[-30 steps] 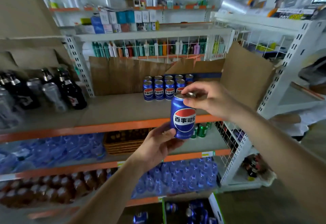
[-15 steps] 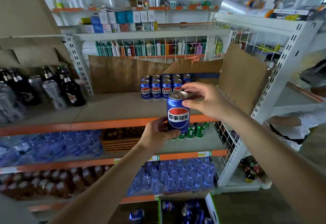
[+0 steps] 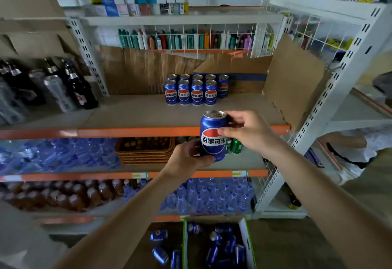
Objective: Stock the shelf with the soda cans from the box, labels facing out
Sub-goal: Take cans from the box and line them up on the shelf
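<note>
Lowered since a second ago, now level with the shelf [image 3: 135, 118] edge: blue soda can [image 3: 212, 136], upright, label outward. Gripped at the base by left hand [image 3: 186, 159], pinched near the top by right hand [image 3: 247, 132]. Stocked cans [image 3: 191, 94] beyond, box [image 3: 246, 245] below.

Blue can [image 3: 212, 136] lowered before shelf edge, right hand [image 3: 244, 131] shifted from rim to side
</note>
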